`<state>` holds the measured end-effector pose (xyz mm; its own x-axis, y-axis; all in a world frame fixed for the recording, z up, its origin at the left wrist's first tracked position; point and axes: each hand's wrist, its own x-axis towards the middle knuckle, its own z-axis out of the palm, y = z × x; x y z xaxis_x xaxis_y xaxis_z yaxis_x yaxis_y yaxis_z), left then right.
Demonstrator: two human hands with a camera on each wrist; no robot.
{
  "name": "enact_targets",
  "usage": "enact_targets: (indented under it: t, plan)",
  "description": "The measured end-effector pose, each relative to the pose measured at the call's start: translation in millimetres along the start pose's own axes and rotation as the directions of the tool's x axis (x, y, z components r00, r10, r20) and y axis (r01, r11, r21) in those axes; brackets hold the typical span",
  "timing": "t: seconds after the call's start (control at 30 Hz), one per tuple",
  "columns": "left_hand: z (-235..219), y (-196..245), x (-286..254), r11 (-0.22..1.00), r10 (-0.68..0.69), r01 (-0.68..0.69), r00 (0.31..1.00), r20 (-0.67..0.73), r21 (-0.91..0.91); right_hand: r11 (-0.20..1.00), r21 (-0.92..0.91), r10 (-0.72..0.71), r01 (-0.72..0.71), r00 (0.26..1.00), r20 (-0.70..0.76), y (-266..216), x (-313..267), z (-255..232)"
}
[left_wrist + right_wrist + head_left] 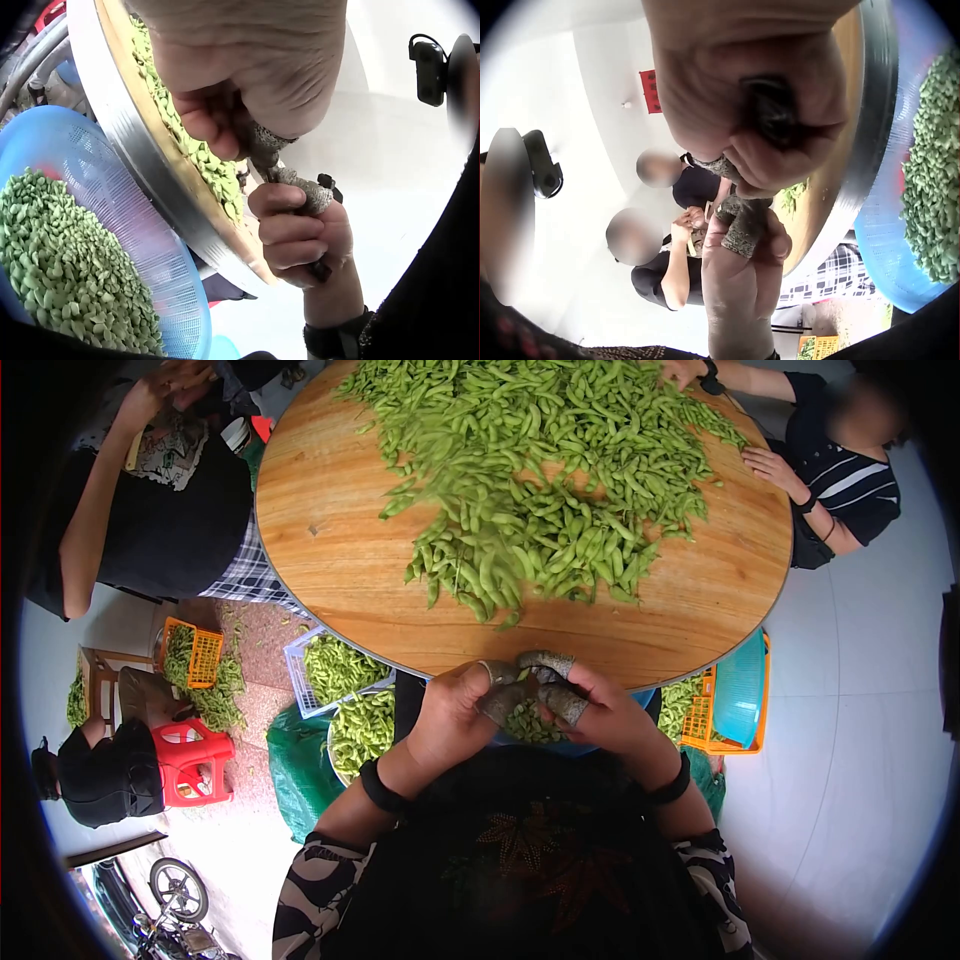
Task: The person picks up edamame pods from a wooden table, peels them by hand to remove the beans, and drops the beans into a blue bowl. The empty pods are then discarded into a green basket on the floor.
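My left hand (pixel 452 708) and right hand (pixel 612 715) meet at the table's near edge, thumbs and forefingers in worn grey finger covers (pixel 567 703). Between the covered fingertips they pinch a small green soybean pod (pixel 525 675), mostly hidden by the fingers. A dark, shiny thing (pixel 771 112) is also tucked in my right palm under the curled fingers; its kind I cannot tell. Below the hands, a blue mesh basket (pixel 184 300) holds shelled green beans (pixel 71 262). A large heap of soybean pods (pixel 560 490) covers much of the round wooden table (pixel 330 590).
One person (pixel 840 480) sits at the table's right with a hand by the pods, another (pixel 150 510) at its left. Crates of pods, including a white crate (pixel 300 675) and an orange crate (pixel 207 655), stand on the floor. A red stool (pixel 190 760) is farther left.
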<state>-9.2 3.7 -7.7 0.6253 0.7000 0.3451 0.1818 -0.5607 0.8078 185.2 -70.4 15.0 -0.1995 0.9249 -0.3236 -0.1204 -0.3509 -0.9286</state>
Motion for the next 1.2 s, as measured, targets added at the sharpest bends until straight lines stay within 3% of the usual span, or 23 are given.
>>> enact_targets:
  t: [0.03, 0.1, 0.13, 0.17, 0.2, 0.23, 0.37, 0.43, 0.47, 0.5, 0.53, 0.57, 0.6, 0.63, 0.7, 0.73, 0.8, 0.83, 0.87, 0.9, 1.03, 1.1, 1.2]
  plan:
    - [-0.1, -0.9, -0.7, 1.000, -0.001, 0.001, 1.000, 0.001, 0.000, 0.995, 0.083, 0.058, -0.059, 0.998, 0.015, -0.5, 0.2, 0.0]
    - [0.7, -4.9, -3.5, 0.842, -0.232, 0.260, 0.966, 0.119, -0.473, 0.970, 0.205, 0.119, -0.128, 0.991, 0.058, 0.2, 1.4, -2.2]
    - [0.0, -9.4, -4.8, 0.841, -0.232, 0.261, 0.965, 0.120, -0.473, 0.926, 0.319, 0.173, -0.199, 0.979, 0.108, 0.3, 1.9, -3.2]
    - [-1.5, -15.4, -5.8, 0.477, -0.329, 0.434, 0.895, 0.302, -0.764, 0.926, 0.320, 0.174, -0.199, 0.979, 0.107, -0.8, 2.6, -2.9]
    - [-2.6, -18.7, -5.6, -0.003, -0.320, 0.528, 0.804, 0.501, -0.849, 0.871, 0.429, 0.191, -0.237, 0.970, 0.149, -2.6, 3.5, -1.4]
    - [-3.3, -18.9, -4.4, -0.003, -0.321, 0.528, 0.804, 0.501, -0.849, 0.802, 0.530, 0.202, -0.275, 0.960, 0.192, -3.6, 4.3, -0.5]
    - [-5.1, -16.8, 1.8, 0.379, -0.404, 0.624, 0.776, 0.484, -0.683, 0.813, 0.515, 0.193, -0.271, 0.960, 0.201, 1.2, 4.3, -4.8]
    - [-4.2, -16.8, 3.8, 0.464, -0.424, 0.635, 0.771, 0.475, -0.617, 0.914, 0.342, 0.192, -0.218, 0.975, 0.109, 2.6, 2.4, -2.7]
    - [-2.5, -16.6, 4.1, 0.753, -0.301, 0.420, 0.904, 0.303, -0.507, 0.913, 0.344, 0.193, -0.219, 0.975, 0.109, 0.5, 1.5, -1.5]
    - [-1.6, -16.5, 4.5, 0.937, -0.109, 0.156, 0.981, 0.162, -0.312, 0.933, 0.288, 0.200, -0.214, 0.977, 0.079, -4.0, -0.1, 0.2]
    - [-2.9, -17.0, 5.6, 0.937, -0.109, 0.157, 0.980, 0.164, -0.312, 0.950, 0.231, 0.204, -0.210, 0.978, 0.049, -6.5, -1.2, 1.1]
    - [-5.6, -17.3, 7.3, 1.000, -0.008, 0.010, 0.990, 0.142, -0.017, 0.950, 0.233, 0.203, -0.209, 0.978, 0.048, -6.5, -1.8, 0.8]
    - [-7.4, -16.1, 8.5, 0.950, 0.097, -0.136, 0.984, 0.152, 0.280, 0.960, 0.205, 0.190, -0.192, 0.981, 0.027, -6.2, -2.7, 0.2]
    - [-7.4, -11.4, 9.5, 0.950, 0.097, -0.138, 0.983, 0.153, 0.280, 0.969, 0.175, 0.177, -0.175, 0.984, 0.007, -6.1, -3.6, -0.2]
    - [-4.8, 0.4, 13.2, 0.846, 0.172, -0.221, 0.975, 0.144, 0.485, 0.976, 0.155, 0.155, -0.152, 0.988, -0.007, -7.9, -5.5, -0.5]
    - [-1.8, 0.2, 13.7, 0.846, 0.173, -0.223, 0.974, 0.146, 0.485, 0.982, 0.134, 0.134, -0.130, 0.991, -0.020, -8.3, -6.5, -0.9]
    - [4.2, -2.3, 14.1, 0.994, 0.105, -0.104, 0.994, 0.017, -0.014, 0.985, 0.141, 0.108, -0.104, 0.994, -0.027, -7.3, -7.9, -0.6]
    - [5.3, -0.2, 12.7, 0.994, 0.105, -0.105, 0.994, 0.022, -0.015, 0.986, 0.147, 0.085, -0.079, 0.996, -0.033, -6.6, -8.4, -0.2]
    - [6.1, 3.4, 9.0, 0.922, -0.189, 0.211, 0.977, 0.098, -0.325, 0.985, 0.150, 0.086, -0.079, 0.996, -0.035, -4.4, -8.4, -0.2]
    - [6.4, 5.4, 6.6, 0.666, -0.427, 0.491, 0.868, 0.253, -0.562, 0.990, 0.130, 0.069, -0.062, 0.996, -0.048, -0.8, -7.3, -0.5]
    - [11.6, -5.9, 2.1, 0.623, -0.467, 0.576, 0.817, 0.339, -0.530, 0.979, 0.178, 0.109, -0.100, 0.993, -0.045, 4.4, -4.7, -1.3]
    - [23.9, -10.3, -0.2, 0.803, -0.296, 0.314, 0.948, 0.118, -0.506, 0.989, 0.135, 0.061, -0.053, 0.997, -0.056, 6.4, -5.5, -1.9]
    - [7.5, -2.7, 8.5, 0.858, -0.217, 0.289, 0.953, 0.212, -0.425, 0.996, 0.082, 0.046, -0.042, 0.998, -0.041, 3.7, -8.7, -2.8]
